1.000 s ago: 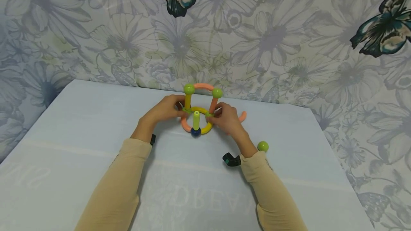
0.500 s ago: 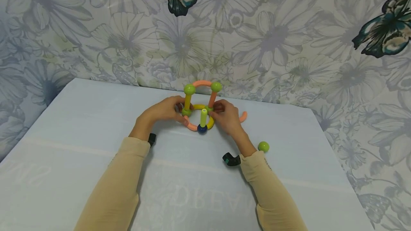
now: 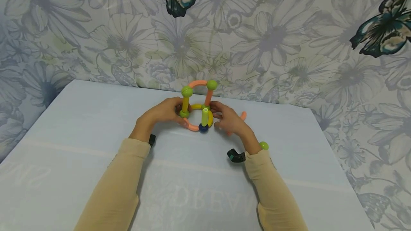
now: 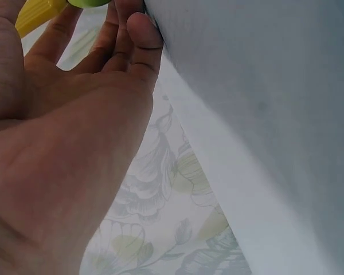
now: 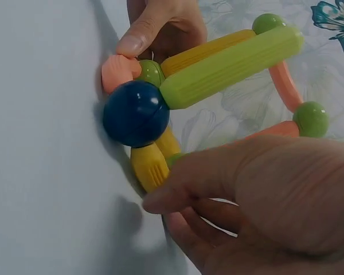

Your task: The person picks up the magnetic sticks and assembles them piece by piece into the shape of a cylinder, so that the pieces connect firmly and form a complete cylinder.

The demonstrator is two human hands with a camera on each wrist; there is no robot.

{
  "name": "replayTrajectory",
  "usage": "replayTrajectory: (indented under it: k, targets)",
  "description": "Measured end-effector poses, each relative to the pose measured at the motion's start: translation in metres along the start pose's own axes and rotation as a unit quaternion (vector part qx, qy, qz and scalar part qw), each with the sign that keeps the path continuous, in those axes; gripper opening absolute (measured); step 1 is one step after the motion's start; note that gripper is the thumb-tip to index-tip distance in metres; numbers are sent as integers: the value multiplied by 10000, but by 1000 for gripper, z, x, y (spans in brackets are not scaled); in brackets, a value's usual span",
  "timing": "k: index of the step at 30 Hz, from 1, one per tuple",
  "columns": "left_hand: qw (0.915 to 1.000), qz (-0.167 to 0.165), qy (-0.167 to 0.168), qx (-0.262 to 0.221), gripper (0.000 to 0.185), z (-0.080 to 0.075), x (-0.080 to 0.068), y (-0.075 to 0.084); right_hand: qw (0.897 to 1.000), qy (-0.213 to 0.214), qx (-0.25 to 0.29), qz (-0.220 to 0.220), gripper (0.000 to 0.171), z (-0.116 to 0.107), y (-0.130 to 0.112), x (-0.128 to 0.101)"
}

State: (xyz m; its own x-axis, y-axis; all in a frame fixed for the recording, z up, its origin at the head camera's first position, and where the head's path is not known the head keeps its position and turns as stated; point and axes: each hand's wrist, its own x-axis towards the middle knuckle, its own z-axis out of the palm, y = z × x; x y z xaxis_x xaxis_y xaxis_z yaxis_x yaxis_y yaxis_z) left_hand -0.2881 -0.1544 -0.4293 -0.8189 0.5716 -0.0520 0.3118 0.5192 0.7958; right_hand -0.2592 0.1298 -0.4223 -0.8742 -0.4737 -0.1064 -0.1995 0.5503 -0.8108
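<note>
Head view shows a toy frame (image 3: pixel 196 106) made of balls and sticks, standing up on the white tabletop (image 3: pixel 192 170), right between two hands. Its bottom is a ring of curved sticks. A dark blue ball (image 3: pixel 203 127) sits at the front of the ring, with a light green stick (image 3: pixel 205 117) poking up from it. Two more sticks stand up farther back, one yellow (image 3: pixel 185 103) and one orange (image 3: pixel 208 97). Each has a green ball on top, and an orange curved stick (image 3: pixel 198 82) joins those balls like a little bridge.

The left hand (image 3: pixel 165 110) pinches the frame at its low left corner, by the low green ball (image 3: pixel 184 113). Its thumb is on the pink curved stick (image 3: pixel 192 127) in front, and its other fingers are around the back.

The right hand (image 3: pixel 229 117) is spread, with its thumb apart from the fingers, just beside the ring's right side. Its own arm camera looks along the hand, so it is hard to tell if any fingertip touches the frame.

Past the right hand lies a loose pink curved stick (image 3: pixel 243 116), partly hidden. A loose green ball (image 3: pixel 264 145) peeks out beside the right wrist.
</note>
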Motion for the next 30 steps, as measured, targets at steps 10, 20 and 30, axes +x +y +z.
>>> replayTrajectory:
  k: [10, 20, 30]
  targets:
    - [9987, 319, 376, 143, 54, 6, 2, 2, 9982, -73, -526, 262, 100, -2, -9, -3]
    - [9994, 174, 96, 297, 51, 8, 8, 3, 9998, 178, -54, -30, 79, -5, 2, -3]
    - [9989, -34, -62, 472, 61, 8, 7, 5, 9996, 225, 155, -118, 68, -6, 6, -3]
